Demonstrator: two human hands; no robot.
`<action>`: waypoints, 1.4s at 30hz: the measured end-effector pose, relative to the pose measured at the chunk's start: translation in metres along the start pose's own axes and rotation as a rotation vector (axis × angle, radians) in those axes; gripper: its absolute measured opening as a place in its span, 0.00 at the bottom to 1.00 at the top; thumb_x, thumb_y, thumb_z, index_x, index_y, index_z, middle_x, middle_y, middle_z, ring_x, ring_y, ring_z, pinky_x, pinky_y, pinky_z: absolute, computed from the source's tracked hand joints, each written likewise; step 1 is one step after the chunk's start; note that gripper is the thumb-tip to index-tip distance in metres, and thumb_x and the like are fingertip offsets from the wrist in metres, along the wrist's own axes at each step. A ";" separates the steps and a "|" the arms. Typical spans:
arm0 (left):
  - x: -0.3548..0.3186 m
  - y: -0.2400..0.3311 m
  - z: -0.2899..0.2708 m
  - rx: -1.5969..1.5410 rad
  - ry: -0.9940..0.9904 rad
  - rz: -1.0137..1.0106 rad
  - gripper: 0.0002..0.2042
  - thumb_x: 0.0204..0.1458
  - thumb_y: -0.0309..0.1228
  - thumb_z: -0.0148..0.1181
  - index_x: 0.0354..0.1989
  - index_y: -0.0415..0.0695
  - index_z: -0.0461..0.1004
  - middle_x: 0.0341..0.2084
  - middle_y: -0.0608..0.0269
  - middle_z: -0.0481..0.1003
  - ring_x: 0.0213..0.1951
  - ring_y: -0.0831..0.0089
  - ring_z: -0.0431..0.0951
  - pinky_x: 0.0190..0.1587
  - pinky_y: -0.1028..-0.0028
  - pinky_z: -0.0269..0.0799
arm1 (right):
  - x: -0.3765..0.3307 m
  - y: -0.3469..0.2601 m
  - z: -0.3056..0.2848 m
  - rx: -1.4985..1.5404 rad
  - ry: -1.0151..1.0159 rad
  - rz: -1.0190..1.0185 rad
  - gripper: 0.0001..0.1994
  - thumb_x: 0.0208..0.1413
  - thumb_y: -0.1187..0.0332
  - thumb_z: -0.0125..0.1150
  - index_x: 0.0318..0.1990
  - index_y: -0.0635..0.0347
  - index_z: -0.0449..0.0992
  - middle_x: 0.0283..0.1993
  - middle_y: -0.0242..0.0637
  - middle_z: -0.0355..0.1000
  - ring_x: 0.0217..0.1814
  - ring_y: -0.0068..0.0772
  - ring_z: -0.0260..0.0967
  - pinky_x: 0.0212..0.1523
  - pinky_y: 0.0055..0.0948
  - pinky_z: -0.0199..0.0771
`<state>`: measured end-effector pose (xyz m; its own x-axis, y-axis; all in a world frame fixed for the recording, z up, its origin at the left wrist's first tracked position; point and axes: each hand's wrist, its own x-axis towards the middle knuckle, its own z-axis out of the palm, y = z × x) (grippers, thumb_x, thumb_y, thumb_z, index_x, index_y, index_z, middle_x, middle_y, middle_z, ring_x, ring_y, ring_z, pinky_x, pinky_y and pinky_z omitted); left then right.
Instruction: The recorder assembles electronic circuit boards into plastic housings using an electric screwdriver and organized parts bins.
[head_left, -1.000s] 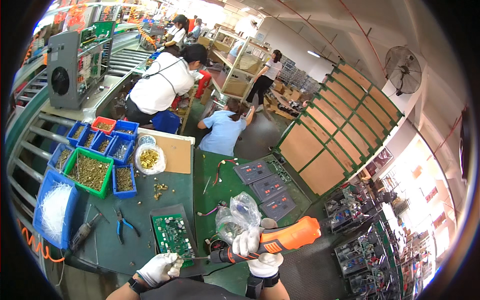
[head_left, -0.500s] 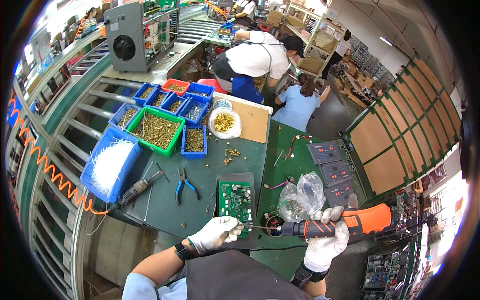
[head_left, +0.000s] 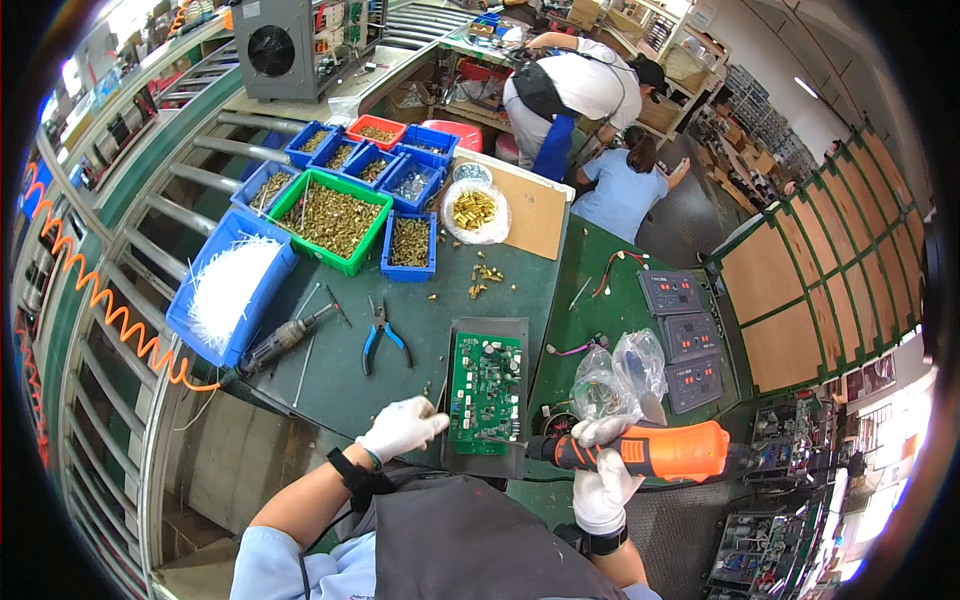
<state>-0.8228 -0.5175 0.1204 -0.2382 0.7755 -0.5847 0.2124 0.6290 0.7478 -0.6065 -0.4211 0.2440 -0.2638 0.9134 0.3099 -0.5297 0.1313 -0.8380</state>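
Note:
My right hand point(head_left: 602, 488), in a white glove, is wrapped round an orange and black power screwdriver point(head_left: 665, 450). The tool lies level, and its thin bit points left over the lower part of a green circuit board point(head_left: 487, 385). That board rests on a dark flat plate point(head_left: 512, 460) at the front of the bench. Just left of the board's lower corner is my gloved left hand point(head_left: 403, 428), apart from the bit, with its fingers drawn together; anything small in them is hidden. Blue-handled pliers point(head_left: 382, 340) lie beyond it.
Blue bins point(head_left: 409, 262), a green bin point(head_left: 340, 255) and a red one hold small brass-coloured parts. White strips fill a larger blue bin point(head_left: 225, 300); a second power tool point(head_left: 285, 342) lies beside it. Plastic bags point(head_left: 635, 370) and display panels point(head_left: 690, 340) are right. Two people work beyond.
My left hand has moved left, off the screwdriver's bit. The screwdriver in my right hand has shifted left, bringing its bit over the board's lower end. The view has also shifted.

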 end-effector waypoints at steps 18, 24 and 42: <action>0.028 -0.036 0.019 -0.056 -0.424 -0.026 0.25 0.53 0.54 0.58 0.31 0.37 0.76 0.21 0.64 0.79 0.22 0.75 0.79 0.24 0.76 0.71 | -0.008 0.011 0.032 -0.103 -0.508 0.137 0.28 0.34 0.89 0.61 0.48 0.62 0.65 0.37 0.39 0.71 0.39 0.33 0.72 0.45 0.33 0.74; 0.027 -0.030 0.016 0.012 -0.425 -0.014 0.25 0.54 0.53 0.56 0.31 0.37 0.77 0.24 0.60 0.80 0.25 0.70 0.82 0.31 0.73 0.74 | -0.005 0.023 0.037 -0.098 -0.510 0.072 0.28 0.33 0.89 0.62 0.47 0.61 0.64 0.37 0.38 0.71 0.39 0.32 0.72 0.44 0.34 0.75; 0.051 -0.062 0.000 0.357 0.454 0.594 0.08 0.48 0.31 0.56 0.36 0.46 0.76 0.33 0.53 0.74 0.33 0.54 0.77 0.36 0.60 0.71 | 0.030 -0.016 0.028 -0.064 -0.743 -0.223 0.35 0.36 0.78 0.63 0.57 0.63 0.56 0.30 0.39 0.70 0.31 0.39 0.71 0.36 0.42 0.77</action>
<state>-0.8480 -0.5171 0.0437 -0.3346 0.9350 0.1176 0.6934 0.1597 0.7026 -0.6287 -0.4070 0.2793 -0.6398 0.3676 0.6749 -0.5919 0.3244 -0.7378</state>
